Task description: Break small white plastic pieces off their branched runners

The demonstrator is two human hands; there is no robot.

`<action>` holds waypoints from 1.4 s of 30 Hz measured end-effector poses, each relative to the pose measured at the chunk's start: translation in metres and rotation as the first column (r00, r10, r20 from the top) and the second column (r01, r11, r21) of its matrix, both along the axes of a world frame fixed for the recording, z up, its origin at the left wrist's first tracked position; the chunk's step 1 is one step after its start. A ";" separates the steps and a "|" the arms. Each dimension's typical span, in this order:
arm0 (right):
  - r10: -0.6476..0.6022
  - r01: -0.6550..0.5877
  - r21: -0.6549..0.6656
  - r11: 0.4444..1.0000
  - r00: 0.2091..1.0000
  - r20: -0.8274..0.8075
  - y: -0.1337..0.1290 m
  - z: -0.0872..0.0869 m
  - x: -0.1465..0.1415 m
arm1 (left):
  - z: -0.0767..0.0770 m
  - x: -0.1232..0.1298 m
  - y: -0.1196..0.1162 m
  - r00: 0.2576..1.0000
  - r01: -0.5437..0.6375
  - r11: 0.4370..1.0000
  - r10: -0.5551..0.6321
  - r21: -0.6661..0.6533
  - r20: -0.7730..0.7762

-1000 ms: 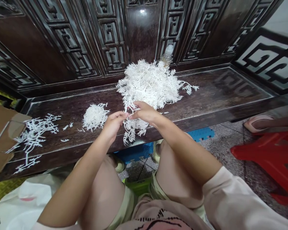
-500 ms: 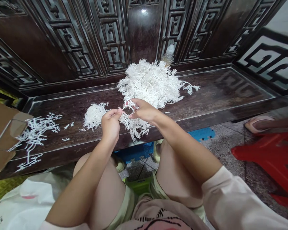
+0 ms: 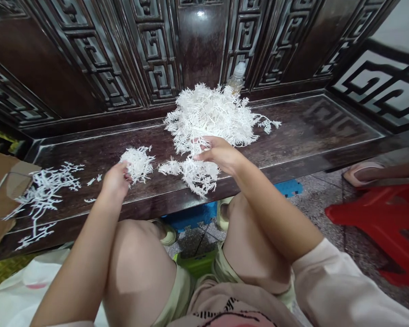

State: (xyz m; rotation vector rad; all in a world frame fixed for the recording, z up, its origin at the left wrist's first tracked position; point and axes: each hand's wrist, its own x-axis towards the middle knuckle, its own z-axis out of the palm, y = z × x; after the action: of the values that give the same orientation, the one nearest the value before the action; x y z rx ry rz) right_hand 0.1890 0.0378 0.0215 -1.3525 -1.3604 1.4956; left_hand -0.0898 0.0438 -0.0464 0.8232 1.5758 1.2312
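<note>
My left hand [image 3: 117, 176] is at the near left side of a small heap of white plastic sprigs [image 3: 139, 164]; its fingers are curled, and whatever they hold is hidden. My right hand [image 3: 216, 152] is closed on a branching white plastic sprig [image 3: 201, 175] that hangs toward the bench's front edge. Behind that hand rises a large pile of white sprigs [image 3: 213, 113]. A small loose clump of sprigs [image 3: 170, 167] lies between my hands. Bare white branched stems [image 3: 51, 190] are heaped at the far left.
The dark wooden bench [image 3: 303, 141] has a carved back. A capped clear bottle [image 3: 237, 77] stands behind the large pile. At left is a cardboard box [image 3: 3, 181]. On the right are a red plastic stool [image 3: 371, 222] and another person's foot [image 3: 364, 174].
My hands have parted. The left has moved left from the sprig to the small heap; the right stays near the large pile, slightly farther right, still holding the sprig.
</note>
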 end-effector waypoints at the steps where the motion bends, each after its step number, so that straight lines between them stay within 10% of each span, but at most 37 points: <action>1: 0.016 -0.016 -0.008 1.000 1.000 -0.007 0.003 0.000 -0.001 | -0.005 0.003 0.002 0.999 0.009 0.999 -0.007 -0.052 0.033; 10: 0.081 -0.083 0.033 0.996 0.994 0.072 0.005 -0.013 -0.008 | -0.019 0.026 0.016 0.998 -0.005 0.979 -0.007 -0.206 -0.057; 30: 0.167 -0.168 0.042 0.985 0.986 0.014 0.000 -0.010 -0.010 | -0.023 0.002 0.013 0.941 -0.126 0.983 0.161 -0.134 0.296; 42: 0.160 -0.160 0.010 0.987 0.985 -0.061 0.002 -0.015 -0.010 | -0.031 -0.018 0.010 0.969 -0.246 0.960 0.247 -0.135 -0.007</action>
State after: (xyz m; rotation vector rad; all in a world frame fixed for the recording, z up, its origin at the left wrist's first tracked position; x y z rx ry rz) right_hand 0.1792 0.0399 0.0066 -1.2068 -1.4615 1.6243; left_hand -0.1079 0.0540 -0.0773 0.5451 1.7729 1.2835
